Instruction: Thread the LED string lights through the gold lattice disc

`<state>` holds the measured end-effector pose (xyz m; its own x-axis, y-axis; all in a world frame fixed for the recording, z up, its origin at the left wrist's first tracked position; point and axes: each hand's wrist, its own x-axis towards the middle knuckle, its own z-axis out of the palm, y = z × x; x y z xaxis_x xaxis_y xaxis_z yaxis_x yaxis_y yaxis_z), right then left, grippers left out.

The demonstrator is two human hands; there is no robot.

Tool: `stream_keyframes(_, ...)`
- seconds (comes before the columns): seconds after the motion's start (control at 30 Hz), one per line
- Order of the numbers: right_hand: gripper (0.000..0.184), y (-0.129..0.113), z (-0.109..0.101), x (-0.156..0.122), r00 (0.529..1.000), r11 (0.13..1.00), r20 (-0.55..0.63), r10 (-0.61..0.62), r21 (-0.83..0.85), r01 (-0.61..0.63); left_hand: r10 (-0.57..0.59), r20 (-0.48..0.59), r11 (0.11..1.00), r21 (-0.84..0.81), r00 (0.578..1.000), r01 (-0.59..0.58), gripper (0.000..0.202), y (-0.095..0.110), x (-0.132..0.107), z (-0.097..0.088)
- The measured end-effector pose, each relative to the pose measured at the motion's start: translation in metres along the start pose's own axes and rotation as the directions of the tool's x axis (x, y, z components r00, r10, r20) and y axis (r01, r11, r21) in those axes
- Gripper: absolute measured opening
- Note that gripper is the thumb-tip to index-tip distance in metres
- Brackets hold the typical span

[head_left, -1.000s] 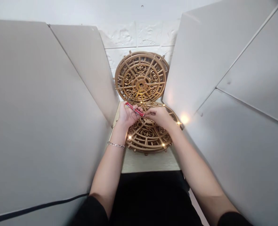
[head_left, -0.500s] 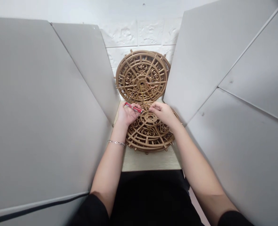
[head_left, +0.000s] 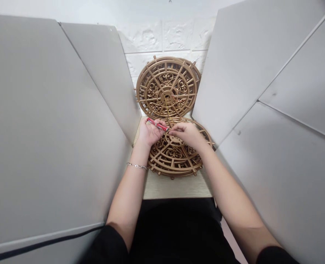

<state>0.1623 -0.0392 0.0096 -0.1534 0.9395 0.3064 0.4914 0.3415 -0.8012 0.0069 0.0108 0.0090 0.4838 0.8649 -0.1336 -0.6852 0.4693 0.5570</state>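
Note:
My left hand (head_left: 151,134) is palm up, its fingers curled around a slim red stick (head_left: 157,124) with printed marks and a dark tip, its exact kind unclear. At the right end of this stick, my right hand (head_left: 186,132) has thumb and fingers pinched together. A thin yellow wire (head_left: 166,106) runs from the hub of the upright gold wheel-shaped frame (head_left: 165,82) down to these fingertips. What exactly lies between them is too small to see. Both hands are above a flat stack of similar gold openwork frames (head_left: 176,165).
Light grey panels rise on the left (head_left: 54,128) and right (head_left: 275,157), leaving a narrow space. A white brick-patterned wall (head_left: 148,38) stands behind the upright frames. The pale board (head_left: 176,189) supports the flat stack. A black cable (head_left: 49,242) hangs at lower left.
My right hand has moved left, bringing its fingertips to the end of the red stick. My left hand holds nearly the same place. The view has shifted slightly.

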Motion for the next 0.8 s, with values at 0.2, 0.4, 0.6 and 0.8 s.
stream_keyframes(0.2,0.019,-0.005,-0.002,-0.002,0.999,0.999,0.011,0.034,-0.021,-0.034,-0.004,-0.010,1.000,-0.020,1.000,0.004,0.036,0.000,0.000,0.001)
stream_keyframes(0.4,0.017,-0.008,-0.003,-0.003,0.998,0.998,0.015,0.057,-0.036,-0.056,-0.004,0.000,1.000,0.014,1.000,0.004,0.038,-0.001,0.000,0.001)
stream_keyframes(0.6,0.019,-0.004,-0.002,-0.002,0.999,0.999,0.018,0.043,-0.010,-0.043,-0.008,-0.026,1.000,-0.017,1.000,0.008,0.036,0.000,-0.001,0.001)
stream_keyframes(0.8,0.022,0.002,-0.001,0.000,0.999,0.999,0.004,0.032,0.021,-0.033,-0.005,-0.016,1.000,-0.018,1.000,0.005,0.035,0.000,0.000,0.000)
